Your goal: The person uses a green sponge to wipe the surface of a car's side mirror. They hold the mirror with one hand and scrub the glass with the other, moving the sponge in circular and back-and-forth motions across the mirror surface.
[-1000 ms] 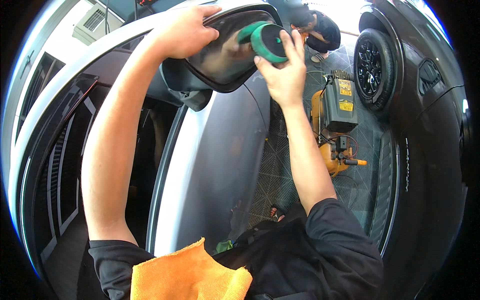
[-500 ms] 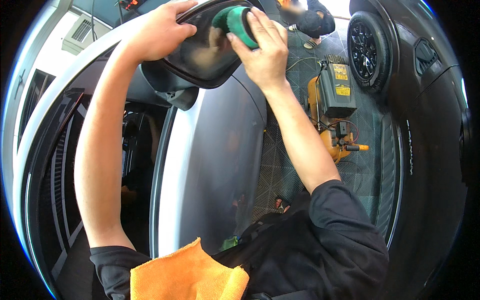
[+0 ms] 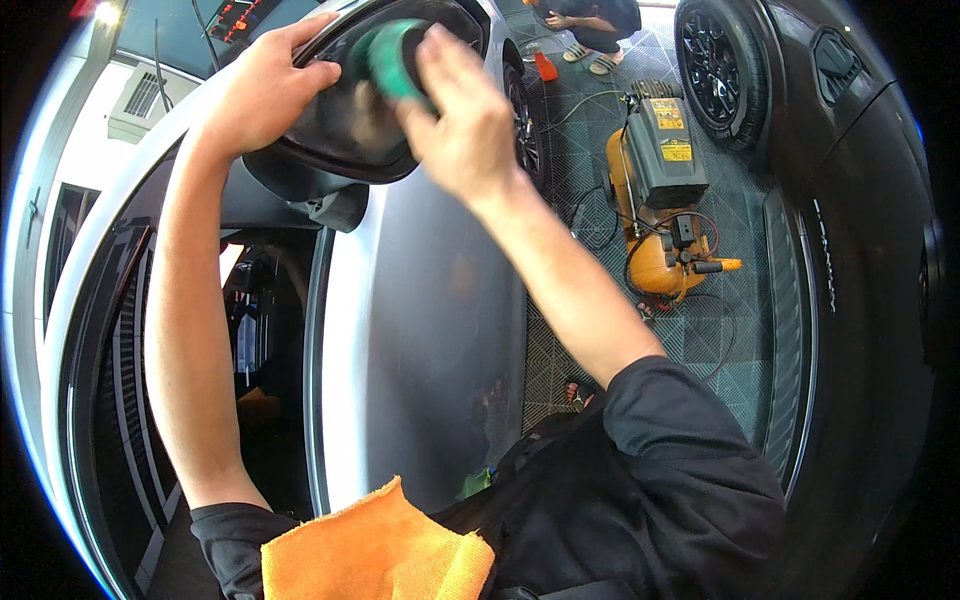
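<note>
My left hand point(image 3: 253, 98) grips the rim of the silver car's side mirror point(image 3: 335, 130), its thumb on the edge of the glass and its fingers over the housing. In my right hand point(image 3: 465, 135), slightly blurred, is a round green polishing pad point(image 3: 393, 62) with a dark backing. The pad's green face lies against the dark mirror glass, which reflects it. Below the mirror is the silver car door point(image 3: 440, 310), with the dark side window to its left. An orange cloth point(image 3: 370, 550) hangs in front of my chest.
An orange and grey air compressor point(image 3: 665, 160) stands with its hose on the tiled floor between the two cars. A dark car point(image 3: 860, 220) with a black wheel point(image 3: 722, 80) lines the right side. Another person point(image 3: 600, 22) in sandals is at the far end, near a red object point(image 3: 545, 66).
My right hand has moved the green pad left across the mirror glass. The view has shifted, so the mirror and left hand appear farther left. More of the compressor shows.
</note>
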`<state>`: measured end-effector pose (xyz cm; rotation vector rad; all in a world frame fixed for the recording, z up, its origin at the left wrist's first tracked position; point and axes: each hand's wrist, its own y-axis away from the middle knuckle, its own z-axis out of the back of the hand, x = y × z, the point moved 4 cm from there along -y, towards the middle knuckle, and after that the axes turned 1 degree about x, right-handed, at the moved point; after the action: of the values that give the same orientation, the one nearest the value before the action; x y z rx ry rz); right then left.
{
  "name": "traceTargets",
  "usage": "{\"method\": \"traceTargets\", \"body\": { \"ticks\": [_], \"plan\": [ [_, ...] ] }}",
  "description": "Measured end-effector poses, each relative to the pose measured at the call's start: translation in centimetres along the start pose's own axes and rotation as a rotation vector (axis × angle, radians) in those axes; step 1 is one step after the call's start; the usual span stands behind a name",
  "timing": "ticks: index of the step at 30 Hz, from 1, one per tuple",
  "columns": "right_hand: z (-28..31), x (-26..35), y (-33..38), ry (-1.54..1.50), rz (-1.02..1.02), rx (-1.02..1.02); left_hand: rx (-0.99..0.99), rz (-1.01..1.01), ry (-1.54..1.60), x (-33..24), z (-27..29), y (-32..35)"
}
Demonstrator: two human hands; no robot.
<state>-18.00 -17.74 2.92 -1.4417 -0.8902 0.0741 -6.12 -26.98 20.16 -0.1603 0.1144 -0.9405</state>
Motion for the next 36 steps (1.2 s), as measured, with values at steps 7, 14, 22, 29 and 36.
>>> {"method": "traceTargets", "body": {
  "ticks": [7, 14, 22, 29, 36],
  "plan": [
    [-0.3, 0.8, 1.0, 0.097, -0.197, 0.007, 0.054, 0.023, 0.008, -0.5, 0.4, 0.1],
    [-2.7, 6.0, 2.0, 0.020, -0.326, 0.174, 0.074, -0.054, 0.096, -2.1, 0.7, 0.1],
    [-0.7, 1.5, -0.2, 0.085, -0.551, -0.055, 0.109, 0.008, 0.084, -1.7, 0.4, 0.4],
    [-1.3, 2.7, 0.6, 0.087, -0.563, 0.084, 0.163, 0.033, -0.062, -2.3, 0.3, -1.4],
    [-1.0, 2.7, 0.0, 0.018, -0.443, 0.083, 0.117, 0.084, -0.135, -1.4, 0.2, -3.2]
  ]
}}
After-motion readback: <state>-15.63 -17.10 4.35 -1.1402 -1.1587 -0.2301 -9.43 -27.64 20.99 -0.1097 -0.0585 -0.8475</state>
